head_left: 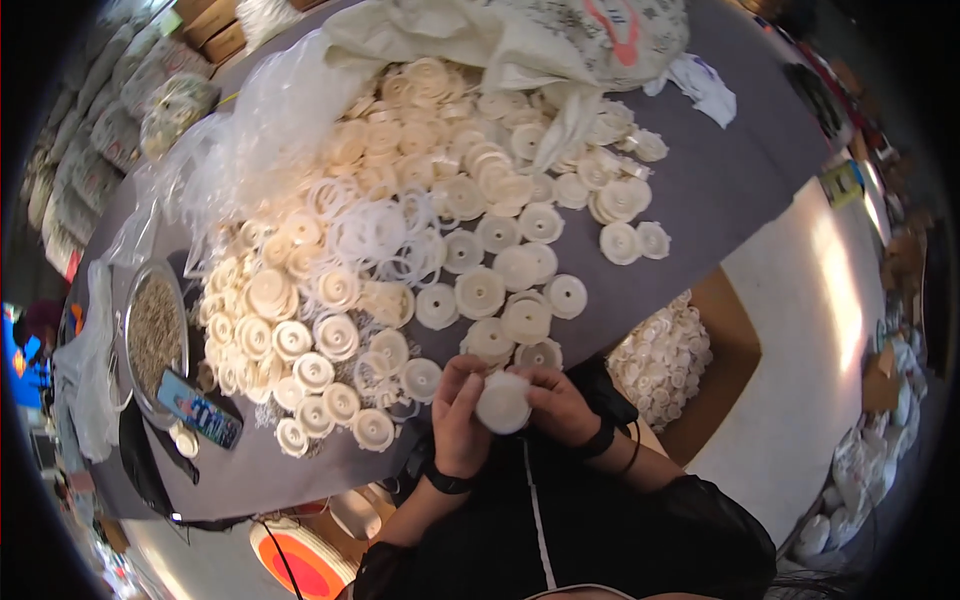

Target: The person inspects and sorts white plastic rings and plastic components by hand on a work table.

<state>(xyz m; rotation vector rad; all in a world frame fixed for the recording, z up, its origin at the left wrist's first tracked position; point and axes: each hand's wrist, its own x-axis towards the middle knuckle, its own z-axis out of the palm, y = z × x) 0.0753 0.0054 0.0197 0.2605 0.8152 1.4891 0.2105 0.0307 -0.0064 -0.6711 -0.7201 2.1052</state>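
Observation:
A round white plastic disc (503, 402) is held between my two hands just in front of the table's near edge. The fingers of my left hand (460, 425) pinch its left side. On its other side my right hand (563, 408) grips the rim between thumb and fingers. Beyond the hands, many cream-white discs (480, 292) with a small hole in the middle lie singly and in heaps. Thin clear-white rings (372, 228) are piled among them. My fingers cover parts of the held disc's edge.
A metal bowl (128, 345) of small grainy pieces stands at the left, with a phone (200, 410) against it. Clear plastic sheeting (265, 110) and a white woven sack (470, 40) lie at the back. A cardboard box (728, 345) of white parts stands right of me, below the grey tabletop (690, 215).

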